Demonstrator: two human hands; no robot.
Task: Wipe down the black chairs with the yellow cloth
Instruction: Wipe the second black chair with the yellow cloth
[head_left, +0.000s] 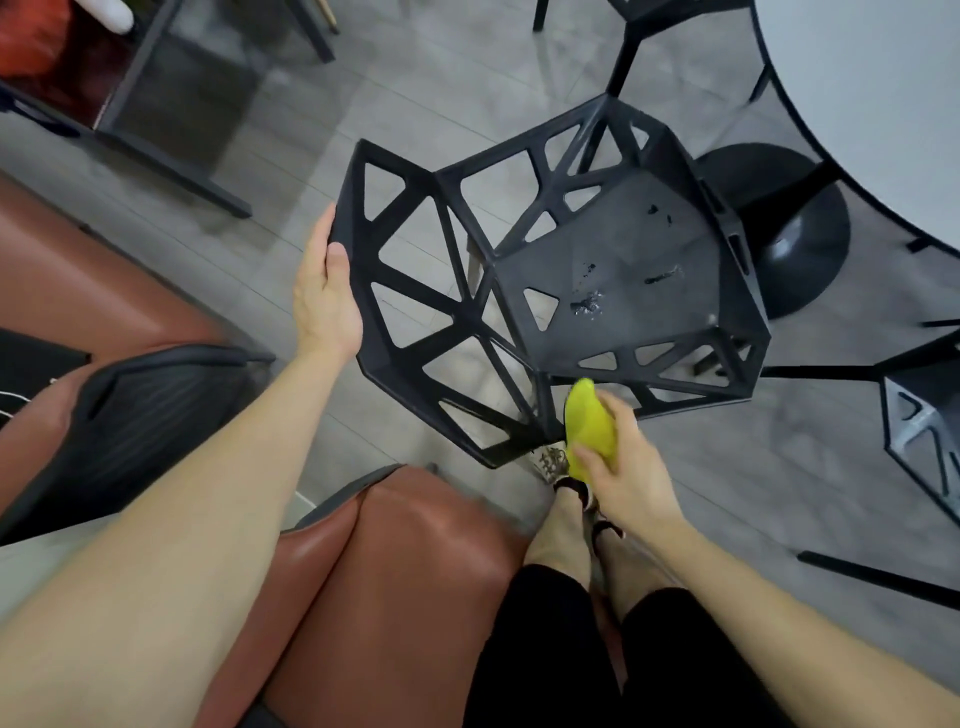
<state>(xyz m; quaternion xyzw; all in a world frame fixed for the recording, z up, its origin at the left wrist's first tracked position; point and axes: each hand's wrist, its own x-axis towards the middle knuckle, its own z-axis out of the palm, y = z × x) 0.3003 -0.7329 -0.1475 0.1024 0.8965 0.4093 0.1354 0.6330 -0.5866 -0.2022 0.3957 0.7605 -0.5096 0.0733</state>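
A black chair (618, 249) with an open geometric lattice back and seat stands in the middle of the head view. Dark wet smudges mark its seat. My left hand (324, 291) grips the top edge of the backrest, thumb over the rim. My right hand (618, 467) holds a bunched yellow cloth (589, 421) just below the seat's near edge, at the lower corner of the chair frame. Whether the cloth touches the frame is unclear.
A round white table (872, 93) on a black pedestal base (795, 234) stands at the upper right. A second lattice chair (919, 415) shows at the right edge, a third (654, 15) at the top. Brown leather seats (405, 571) lie close at the lower left. My feet stand beneath the right hand.
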